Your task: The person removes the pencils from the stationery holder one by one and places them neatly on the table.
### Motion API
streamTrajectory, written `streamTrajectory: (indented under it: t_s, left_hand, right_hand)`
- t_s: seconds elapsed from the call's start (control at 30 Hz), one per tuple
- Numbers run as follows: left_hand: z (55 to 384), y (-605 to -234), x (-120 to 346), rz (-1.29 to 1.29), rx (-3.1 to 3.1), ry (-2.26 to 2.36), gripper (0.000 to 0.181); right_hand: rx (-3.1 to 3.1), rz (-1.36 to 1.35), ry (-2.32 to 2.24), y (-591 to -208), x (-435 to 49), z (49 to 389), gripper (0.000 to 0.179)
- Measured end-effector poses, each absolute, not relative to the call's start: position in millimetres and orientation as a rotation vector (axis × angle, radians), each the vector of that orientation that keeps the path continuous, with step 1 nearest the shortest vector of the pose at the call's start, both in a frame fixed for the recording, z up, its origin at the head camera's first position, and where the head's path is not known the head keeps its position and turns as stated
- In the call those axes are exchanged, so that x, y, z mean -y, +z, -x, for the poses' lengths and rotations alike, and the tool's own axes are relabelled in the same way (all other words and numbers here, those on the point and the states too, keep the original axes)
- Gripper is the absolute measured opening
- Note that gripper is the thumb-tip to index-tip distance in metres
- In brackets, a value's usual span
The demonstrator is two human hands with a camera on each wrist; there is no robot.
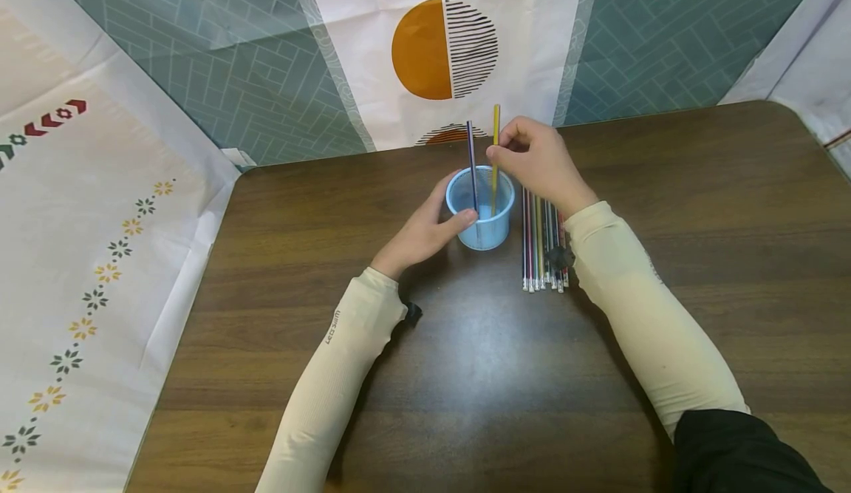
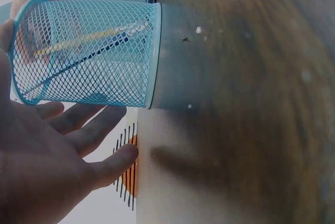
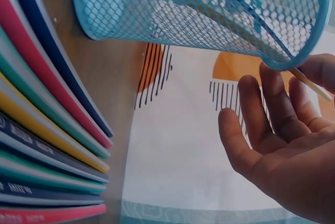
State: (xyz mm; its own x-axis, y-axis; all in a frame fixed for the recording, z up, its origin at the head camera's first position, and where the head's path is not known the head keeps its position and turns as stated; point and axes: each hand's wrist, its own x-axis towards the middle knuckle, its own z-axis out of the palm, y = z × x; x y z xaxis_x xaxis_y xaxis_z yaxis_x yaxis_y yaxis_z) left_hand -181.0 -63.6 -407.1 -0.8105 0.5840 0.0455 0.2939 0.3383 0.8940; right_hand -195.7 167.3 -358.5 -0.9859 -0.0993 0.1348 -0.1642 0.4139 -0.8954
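A light blue mesh pencil cup (image 1: 484,234) stands upright on the table. My left hand (image 1: 428,230) holds it from the left, thumb at the near side of the rim and fingers around the far side; in the left wrist view the fingers (image 2: 99,130) spread along the mesh. Between thumb and index finger my right hand (image 1: 535,157) pinches a yellow pencil (image 1: 496,127), its lower end inside the cup. A dark blue pencil (image 1: 471,153) leans in the cup beside it. Through the mesh both pencils show, crossing the cup's inside.
Right of the cup, a row of several colored pencils (image 1: 537,256) lies side by side on the wooden table (image 1: 299,219), partly under my right wrist. In the right wrist view their ends (image 3: 102,182) fan out. A patterned cloth (image 1: 253,86) hangs behind the table.
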Motion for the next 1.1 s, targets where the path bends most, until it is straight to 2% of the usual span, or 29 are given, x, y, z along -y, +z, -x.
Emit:
streamTrajectory:
  t_s: [0.2,0.5,0.6,0.83,1.1]
  left_hand:
    - [180.5,-406.1,64.0,-0.776,-2.323,1.450,0.072]
    - [180.5,-406.4,63.6,-0.811,-2.328,1.459,0.086]
    - [180.3,-406.3,63.5,-0.828,-2.318,1.462,0.082]
    - [181.1,-406.5,63.3,-0.831,-2.331,1.442,0.076]
    - [180.6,-406.1,64.0,-0.821,-2.324,1.449,0.076]
  right_hand:
    - [2.551,-0.186,1.706,-351.5,-175.2,194.7,0.021]
    - [2.429,-0.152,1.833,-342.9,-185.1,194.3,0.026]
    - [2.369,-0.114,1.886,-339.1,-188.8,193.8,0.034]
    - [2.237,-0.039,1.915,-332.5,-203.5,195.4,0.071]
    - [2.072,0.008,2.050,-330.4,-218.1,196.4,0.069]
